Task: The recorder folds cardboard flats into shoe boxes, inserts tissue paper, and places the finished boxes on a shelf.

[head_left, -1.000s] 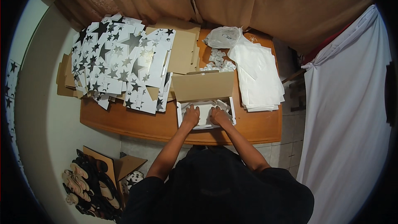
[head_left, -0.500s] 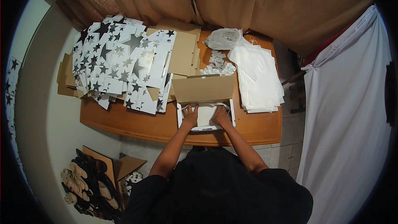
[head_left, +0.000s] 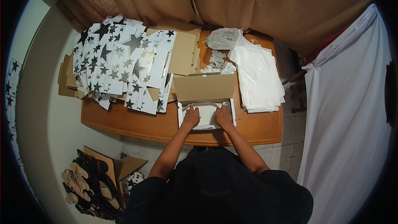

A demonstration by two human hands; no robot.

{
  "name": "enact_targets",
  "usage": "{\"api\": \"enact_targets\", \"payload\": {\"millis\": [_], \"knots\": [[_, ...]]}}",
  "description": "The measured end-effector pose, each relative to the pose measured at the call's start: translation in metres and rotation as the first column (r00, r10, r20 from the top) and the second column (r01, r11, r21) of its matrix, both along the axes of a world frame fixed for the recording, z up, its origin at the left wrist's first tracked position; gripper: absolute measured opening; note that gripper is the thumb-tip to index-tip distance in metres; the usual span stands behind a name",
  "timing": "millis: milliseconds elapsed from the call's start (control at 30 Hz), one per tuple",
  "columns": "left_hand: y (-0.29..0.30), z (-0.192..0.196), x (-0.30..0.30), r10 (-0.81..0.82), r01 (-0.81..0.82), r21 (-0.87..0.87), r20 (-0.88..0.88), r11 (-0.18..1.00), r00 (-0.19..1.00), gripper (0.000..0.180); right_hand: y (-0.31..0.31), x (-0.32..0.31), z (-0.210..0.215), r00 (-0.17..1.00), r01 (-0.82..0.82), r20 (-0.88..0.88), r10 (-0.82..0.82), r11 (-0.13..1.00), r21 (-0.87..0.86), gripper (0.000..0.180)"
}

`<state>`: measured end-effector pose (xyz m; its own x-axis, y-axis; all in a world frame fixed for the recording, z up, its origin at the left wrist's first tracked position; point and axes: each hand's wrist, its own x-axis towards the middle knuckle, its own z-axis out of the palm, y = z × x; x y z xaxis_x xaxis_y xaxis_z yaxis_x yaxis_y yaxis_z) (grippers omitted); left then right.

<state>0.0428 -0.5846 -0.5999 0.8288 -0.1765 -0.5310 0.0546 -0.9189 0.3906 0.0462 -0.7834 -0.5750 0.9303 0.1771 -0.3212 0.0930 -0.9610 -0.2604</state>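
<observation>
A shallow white cardboard box (head_left: 181, 112) with its brown lid (head_left: 203, 87) standing open lies near the front edge of the wooden table (head_left: 124, 120). Inside it lies a white sheet (head_left: 206, 112). My left hand (head_left: 191, 117) and my right hand (head_left: 223, 117) are both down in the box, side by side, with fingers curled and pressing on the white sheet. Whether the fingers grip the sheet or only press it flat cannot be made out.
A heap of flat white box blanks printed with black stars (head_left: 120, 66) covers the table's left half. Plain brown cardboard (head_left: 182, 49), a clear bag (head_left: 223, 38), small wrapped packets (head_left: 215, 62) and a stack of white sheets (head_left: 259, 74) lie behind and right. Shoes (head_left: 87, 182) sit on the floor.
Both hands have shifted slightly inside the box, pressing the white sheet down; the box and lid have stayed in place.
</observation>
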Motion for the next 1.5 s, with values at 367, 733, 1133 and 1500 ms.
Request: {"api": "enact_targets", "payload": {"millis": [367,733,1133,1500], "knots": [[0.013,0.059,0.0,0.02,0.059,-0.369,0.208,0.928,0.978,0.032,-0.019,-0.004,0.053,0.999,-0.008,-0.043,0.023,0.948,0.32,0.031],[0.063,0.069,-0.045,0.488,-0.425,-0.304,0.174,0.853,0.855,0.027,-0.083,-0.015,0.035,0.905,0.321,0.109,-0.411,0.828,0.46,0.03],[0.1,0.075,-0.115,0.733,-0.58,-0.478,0.235,0.659,0.639,0.03,-0.017,-0.022,0.056,0.954,0.169,0.1,-0.282,0.784,0.597,0.029],[0.101,0.054,-0.147,0.786,-0.653,-0.441,0.293,0.616,0.544,0.025,-0.003,-0.016,0.048,0.973,0.083,0.126,-0.193,0.803,0.59,0.029]]}}
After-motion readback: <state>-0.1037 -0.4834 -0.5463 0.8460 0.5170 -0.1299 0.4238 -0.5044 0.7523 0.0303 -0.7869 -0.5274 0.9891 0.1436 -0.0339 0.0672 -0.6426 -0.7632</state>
